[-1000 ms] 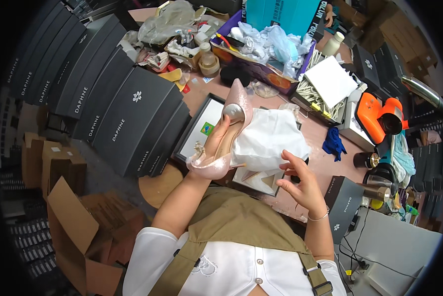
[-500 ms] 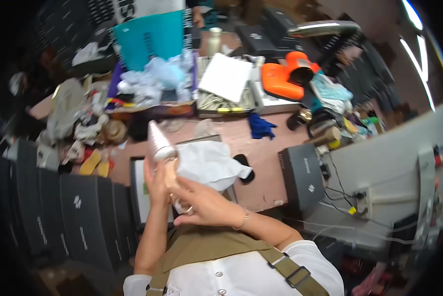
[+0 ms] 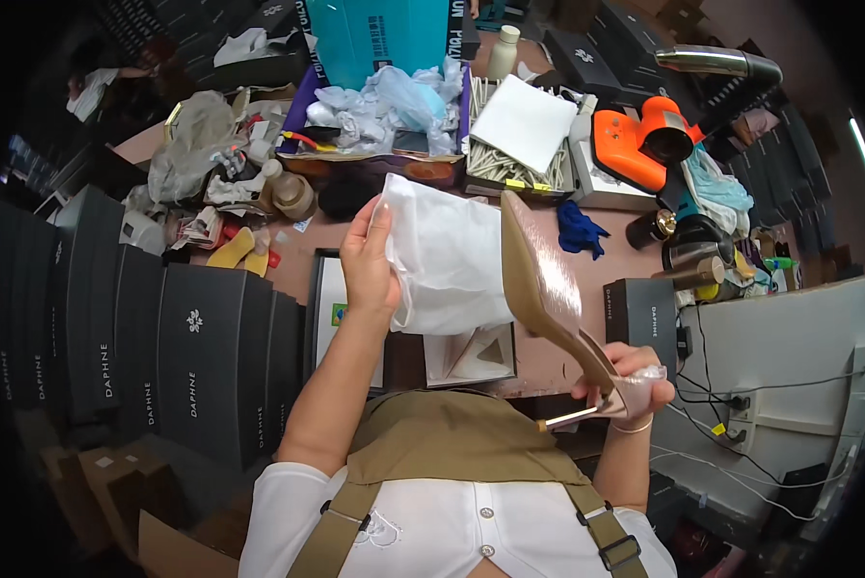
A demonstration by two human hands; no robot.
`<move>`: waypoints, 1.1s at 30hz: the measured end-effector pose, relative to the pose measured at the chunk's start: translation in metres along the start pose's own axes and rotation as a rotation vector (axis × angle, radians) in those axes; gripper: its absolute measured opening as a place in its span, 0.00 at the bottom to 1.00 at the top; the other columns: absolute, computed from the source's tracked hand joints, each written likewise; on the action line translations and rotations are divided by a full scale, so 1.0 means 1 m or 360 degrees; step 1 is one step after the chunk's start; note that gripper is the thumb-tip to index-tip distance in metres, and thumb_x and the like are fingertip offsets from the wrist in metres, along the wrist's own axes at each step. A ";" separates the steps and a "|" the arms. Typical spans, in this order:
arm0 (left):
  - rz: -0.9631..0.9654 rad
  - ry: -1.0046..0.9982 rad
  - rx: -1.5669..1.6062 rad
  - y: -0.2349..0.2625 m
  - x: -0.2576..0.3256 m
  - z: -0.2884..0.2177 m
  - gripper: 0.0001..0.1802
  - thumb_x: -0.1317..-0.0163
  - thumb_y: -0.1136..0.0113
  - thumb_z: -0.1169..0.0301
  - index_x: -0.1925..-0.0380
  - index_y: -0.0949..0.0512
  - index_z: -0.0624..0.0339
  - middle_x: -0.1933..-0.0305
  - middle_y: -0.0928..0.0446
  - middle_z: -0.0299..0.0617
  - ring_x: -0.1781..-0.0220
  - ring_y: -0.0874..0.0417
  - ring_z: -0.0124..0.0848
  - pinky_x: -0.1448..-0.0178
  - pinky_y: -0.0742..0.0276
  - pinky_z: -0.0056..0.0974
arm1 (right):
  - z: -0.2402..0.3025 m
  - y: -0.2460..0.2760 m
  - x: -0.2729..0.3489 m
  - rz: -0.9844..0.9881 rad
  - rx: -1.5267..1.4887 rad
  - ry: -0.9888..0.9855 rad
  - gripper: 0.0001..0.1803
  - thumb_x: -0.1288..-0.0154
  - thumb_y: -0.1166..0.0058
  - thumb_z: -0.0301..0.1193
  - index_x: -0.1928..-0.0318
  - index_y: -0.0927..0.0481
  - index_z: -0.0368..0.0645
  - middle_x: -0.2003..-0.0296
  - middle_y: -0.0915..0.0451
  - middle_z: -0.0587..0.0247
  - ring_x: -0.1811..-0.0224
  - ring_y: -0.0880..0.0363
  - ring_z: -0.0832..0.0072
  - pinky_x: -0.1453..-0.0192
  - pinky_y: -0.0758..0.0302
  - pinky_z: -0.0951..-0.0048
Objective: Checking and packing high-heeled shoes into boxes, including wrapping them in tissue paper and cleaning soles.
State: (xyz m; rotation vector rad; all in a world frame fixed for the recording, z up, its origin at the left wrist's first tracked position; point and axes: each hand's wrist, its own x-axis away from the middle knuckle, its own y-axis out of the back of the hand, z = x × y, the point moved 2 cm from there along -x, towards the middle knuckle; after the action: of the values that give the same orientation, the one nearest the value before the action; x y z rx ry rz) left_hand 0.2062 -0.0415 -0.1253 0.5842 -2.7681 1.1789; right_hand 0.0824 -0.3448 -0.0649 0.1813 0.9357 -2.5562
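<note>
The left hand (image 3: 368, 268) holds the left edge of a white dust bag (image 3: 449, 255) above the surface (image 3: 613, 266); the right hand (image 3: 635, 361) grips 1 pink pointed-toe stiletto shoe (image 3: 548, 289) by its heel end, toe upward.

1 pink heeled shoe (image 3: 558, 301), sole turned left, in right hand (image 3: 631, 362); 1 white cloth (image 3: 452, 255) in left hand (image 3: 370, 265).

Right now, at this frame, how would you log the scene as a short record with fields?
Left hand: holding white pouch at its left edge
Right hand: gripping pink high-heeled shoe at its heel end
Shoe pose: toe away from wearer, tan sole showing
Beyond pouch: purple-sided box
Right of that: orange device
Left side: dark boxes
</note>
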 end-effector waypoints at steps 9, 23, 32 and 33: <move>-0.0056 -0.0143 0.0005 -0.037 0.024 -0.002 0.10 0.38 0.38 0.70 0.60 0.21 0.64 0.63 0.22 0.33 0.63 0.24 0.19 0.55 0.27 0.25 | -0.031 -0.038 -0.015 0.0064 -0.0499 -0.0474 0.33 0.48 0.43 0.42 0.52 0.24 0.21 0.45 0.32 0.28 0.56 0.21 0.37 0.52 0.23 0.44; 0.0771 -0.0445 -0.1170 -0.040 0.049 0.046 0.11 0.38 0.38 0.70 0.60 0.19 0.68 0.68 0.24 0.35 0.69 0.27 0.21 0.65 0.31 0.27 | -0.051 0.022 0.042 -0.0876 -0.1061 -0.0369 0.35 0.36 0.59 0.55 0.42 0.30 0.38 0.55 0.21 0.45 0.56 0.19 0.49 0.71 0.16 0.72; 0.1530 -0.1419 -0.1235 -0.085 0.121 0.000 0.20 0.58 0.37 0.81 0.60 0.17 0.62 0.74 0.27 0.38 0.78 0.26 0.31 0.75 0.31 0.31 | -0.057 -0.030 -0.002 -0.0921 -0.0644 -0.0218 0.35 0.35 0.52 0.47 0.35 0.40 0.36 0.39 0.32 0.47 0.38 0.31 0.55 0.34 0.32 0.57; 0.1732 -0.1595 -0.1211 -0.089 0.129 0.001 0.21 0.59 0.35 0.75 0.59 0.20 0.64 0.73 0.28 0.37 0.76 0.24 0.30 0.74 0.28 0.32 | -0.063 -0.043 -0.012 -0.1013 -0.0551 -0.0130 0.34 0.34 0.53 0.47 0.35 0.39 0.38 0.38 0.33 0.48 0.36 0.33 0.57 0.32 0.35 0.58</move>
State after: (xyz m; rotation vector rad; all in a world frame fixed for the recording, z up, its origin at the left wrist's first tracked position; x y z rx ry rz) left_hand 0.1207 -0.1393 -0.0378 -0.7229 -4.0840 -0.5428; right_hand 0.0739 -0.2709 -0.0848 -0.3784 1.5814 -2.8488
